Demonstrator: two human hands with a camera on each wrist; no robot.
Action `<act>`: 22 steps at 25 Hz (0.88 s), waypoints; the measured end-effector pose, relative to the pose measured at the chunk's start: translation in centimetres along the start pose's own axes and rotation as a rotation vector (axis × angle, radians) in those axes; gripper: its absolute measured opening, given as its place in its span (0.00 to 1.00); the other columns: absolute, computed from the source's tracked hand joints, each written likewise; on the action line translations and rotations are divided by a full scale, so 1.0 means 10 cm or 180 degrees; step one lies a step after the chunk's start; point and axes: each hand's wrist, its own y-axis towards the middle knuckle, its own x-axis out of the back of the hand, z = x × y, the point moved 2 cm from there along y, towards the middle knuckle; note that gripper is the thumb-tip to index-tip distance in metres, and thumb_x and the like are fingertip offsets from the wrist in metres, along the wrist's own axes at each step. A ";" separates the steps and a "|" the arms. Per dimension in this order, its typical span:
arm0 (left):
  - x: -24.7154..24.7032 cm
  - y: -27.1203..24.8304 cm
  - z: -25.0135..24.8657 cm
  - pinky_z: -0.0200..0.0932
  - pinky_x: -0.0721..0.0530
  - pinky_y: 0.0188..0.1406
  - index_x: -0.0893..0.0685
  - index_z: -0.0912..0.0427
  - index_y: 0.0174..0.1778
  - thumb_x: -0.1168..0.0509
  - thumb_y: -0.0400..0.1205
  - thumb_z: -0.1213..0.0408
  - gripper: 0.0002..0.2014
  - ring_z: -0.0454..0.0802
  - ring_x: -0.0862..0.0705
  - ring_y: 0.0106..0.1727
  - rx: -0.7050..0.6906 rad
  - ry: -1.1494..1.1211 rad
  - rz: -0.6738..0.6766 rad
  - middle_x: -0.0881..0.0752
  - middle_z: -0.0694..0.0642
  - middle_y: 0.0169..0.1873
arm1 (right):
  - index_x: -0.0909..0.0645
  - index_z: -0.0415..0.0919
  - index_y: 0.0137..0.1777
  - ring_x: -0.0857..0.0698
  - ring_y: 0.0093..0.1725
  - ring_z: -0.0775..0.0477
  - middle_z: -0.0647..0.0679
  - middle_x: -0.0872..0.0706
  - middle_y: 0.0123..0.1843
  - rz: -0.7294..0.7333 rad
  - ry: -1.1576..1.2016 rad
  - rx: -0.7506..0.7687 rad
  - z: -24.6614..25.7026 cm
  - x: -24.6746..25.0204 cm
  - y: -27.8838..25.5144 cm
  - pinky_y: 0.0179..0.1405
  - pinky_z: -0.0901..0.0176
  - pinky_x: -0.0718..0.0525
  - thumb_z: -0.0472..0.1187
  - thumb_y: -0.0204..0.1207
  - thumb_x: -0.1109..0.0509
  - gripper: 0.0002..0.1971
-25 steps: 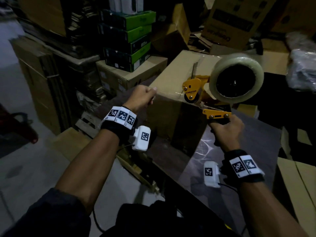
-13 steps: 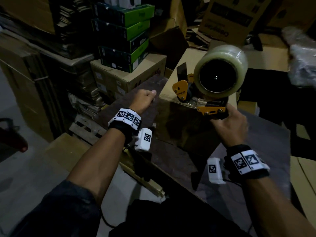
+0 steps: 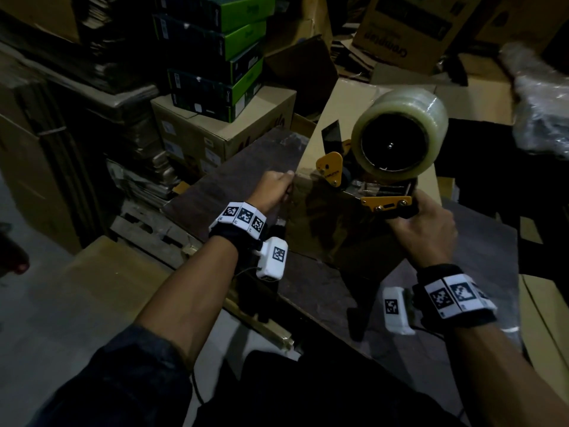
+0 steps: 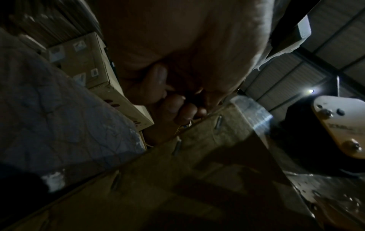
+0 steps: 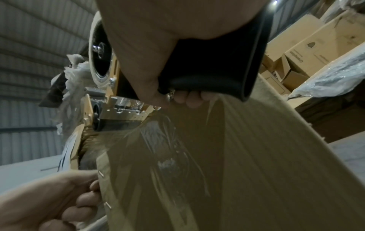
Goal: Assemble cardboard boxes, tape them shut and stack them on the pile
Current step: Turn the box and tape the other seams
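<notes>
A brown cardboard box (image 3: 351,106) stands on a dark table (image 3: 246,161). My left hand (image 3: 272,189) grips its near left corner with curled fingers (image 4: 177,109), beside a stapled seam. My right hand (image 3: 426,229) holds the black handle (image 5: 213,54) of a yellow tape dispenser (image 3: 331,167) that carries a big clear tape roll (image 3: 400,131). The dispenser sits at the box's near top edge. Clear tape (image 5: 168,148) lies wrinkled down the front face (image 5: 256,156). In the right wrist view my left hand (image 5: 59,200) shows against the box's side.
Green and black boxes (image 3: 215,57) are stacked on a brown carton (image 3: 221,127) at the back left. Large cartons (image 3: 409,29) crowd the back, with a plastic-wrapped bundle (image 3: 542,112) at right. Flat cardboard (image 3: 548,318) lies at right and a pallet (image 3: 147,229) at left.
The tape dispenser has come toward me along the box top to the near edge and tipped over it. My left hand has stayed at the box's corner.
</notes>
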 end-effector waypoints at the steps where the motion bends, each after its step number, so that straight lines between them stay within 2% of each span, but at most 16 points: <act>1: -0.04 -0.01 -0.02 0.33 0.36 0.14 0.29 0.62 0.23 0.45 0.89 0.62 0.25 0.39 0.32 0.11 0.0079 -0.0085 -0.0020 0.28 0.48 0.09 | 0.17 0.42 0.52 0.14 0.53 0.31 0.38 0.11 0.49 0.0019 -0.0051 0.0012 -0.01 0.00 0.00 0.42 0.52 0.29 0.51 0.75 0.24 0.14; 3: -0.09 -0.01 0.01 0.37 0.35 0.15 0.30 0.62 0.23 0.43 0.88 0.61 0.25 0.42 0.31 0.11 0.0245 -0.0024 0.0065 0.28 0.52 0.12 | 0.17 0.42 0.53 0.14 0.54 0.29 0.37 0.11 0.50 0.0043 -0.0121 0.0001 -0.03 0.00 0.00 0.43 0.50 0.26 0.51 0.74 0.24 0.14; 5: -0.11 0.00 0.09 0.40 0.34 0.21 0.31 0.59 0.23 0.41 0.88 0.60 0.24 0.46 0.29 0.19 0.0222 0.0346 0.0085 0.29 0.56 0.19 | 0.17 0.42 0.52 0.14 0.54 0.30 0.37 0.11 0.49 0.0084 -0.0143 -0.0018 -0.05 0.00 -0.01 0.43 0.50 0.26 0.51 0.74 0.24 0.14; 7: -0.07 -0.01 0.17 0.41 0.30 0.31 0.28 0.58 0.28 0.36 0.85 0.64 0.17 0.46 0.27 0.28 0.0051 0.0251 -0.0346 0.27 0.53 0.26 | 0.17 0.43 0.53 0.14 0.54 0.31 0.38 0.11 0.50 0.0099 -0.0116 -0.0047 -0.06 0.00 -0.02 0.43 0.51 0.28 0.53 0.75 0.24 0.15; 9: -0.05 -0.05 0.14 0.42 0.24 0.38 0.19 0.60 0.42 0.37 0.83 0.71 0.05 0.47 0.22 0.40 -0.0282 -0.0199 -0.0773 0.20 0.51 0.37 | 0.17 0.43 0.53 0.14 0.55 0.31 0.38 0.11 0.51 0.0099 -0.0114 -0.0061 -0.07 0.00 -0.02 0.43 0.52 0.29 0.55 0.76 0.25 0.16; 11: -0.08 -0.10 0.02 0.44 0.20 0.45 0.16 0.64 0.54 0.41 0.85 0.70 0.09 0.49 0.20 0.50 -0.0496 -0.0621 -0.0794 0.17 0.55 0.48 | 0.17 0.43 0.54 0.14 0.55 0.31 0.38 0.11 0.51 0.0107 -0.0163 -0.0052 -0.07 0.00 -0.02 0.43 0.52 0.30 0.54 0.76 0.25 0.16; 13: -0.15 -0.12 -0.12 0.48 0.20 0.57 0.15 0.61 0.53 0.43 0.87 0.63 0.11 0.51 0.18 0.54 -0.0494 -0.0912 -0.0559 0.15 0.57 0.51 | 0.17 0.42 0.55 0.15 0.56 0.31 0.37 0.11 0.53 0.0146 -0.0180 -0.0052 -0.08 0.01 -0.01 0.44 0.52 0.30 0.54 0.76 0.25 0.16; 15: -0.25 -0.13 -0.22 0.50 0.21 0.61 0.15 0.63 0.52 0.46 0.87 0.56 0.17 0.55 0.17 0.55 -0.0409 -0.0841 -0.0307 0.14 0.61 0.52 | 0.17 0.43 0.57 0.15 0.58 0.31 0.37 0.11 0.54 0.0192 -0.0179 -0.0041 -0.08 0.01 0.00 0.45 0.52 0.29 0.55 0.76 0.25 0.17; 17: -0.37 -0.12 -0.26 0.52 0.21 0.59 0.17 0.70 0.56 0.48 0.88 0.52 0.23 0.59 0.17 0.52 -0.0274 -0.0602 -0.0316 0.14 0.66 0.50 | 0.17 0.44 0.58 0.15 0.58 0.31 0.38 0.11 0.55 0.0192 -0.0139 0.0002 -0.10 0.01 0.01 0.45 0.51 0.28 0.56 0.76 0.25 0.18; 18: -0.42 -0.12 -0.26 0.52 0.21 0.55 0.18 0.72 0.54 0.48 0.88 0.52 0.24 0.59 0.18 0.48 -0.0210 -0.0512 -0.0410 0.15 0.68 0.46 | 0.16 0.44 0.58 0.15 0.58 0.32 0.38 0.11 0.55 0.0189 -0.0119 0.0023 -0.10 0.02 0.02 0.45 0.52 0.28 0.56 0.76 0.25 0.18; 20: -0.50 -0.13 -0.28 0.50 0.22 0.47 0.17 0.67 0.47 0.47 0.88 0.54 0.20 0.58 0.18 0.43 -0.0106 -0.0444 -0.0636 0.15 0.67 0.42 | 0.16 0.45 0.58 0.15 0.58 0.33 0.40 0.11 0.55 0.0209 -0.0095 0.0031 -0.11 0.02 0.03 0.44 0.53 0.29 0.55 0.76 0.25 0.17; 22: -0.54 -0.18 -0.31 0.46 0.27 0.39 0.19 0.61 0.40 0.46 0.88 0.57 0.16 0.54 0.21 0.37 0.0020 -0.0487 -0.0900 0.19 0.59 0.34 | 0.16 0.46 0.58 0.15 0.58 0.35 0.43 0.11 0.54 0.0255 -0.0052 0.0036 -0.13 0.03 0.06 0.44 0.54 0.29 0.53 0.75 0.24 0.16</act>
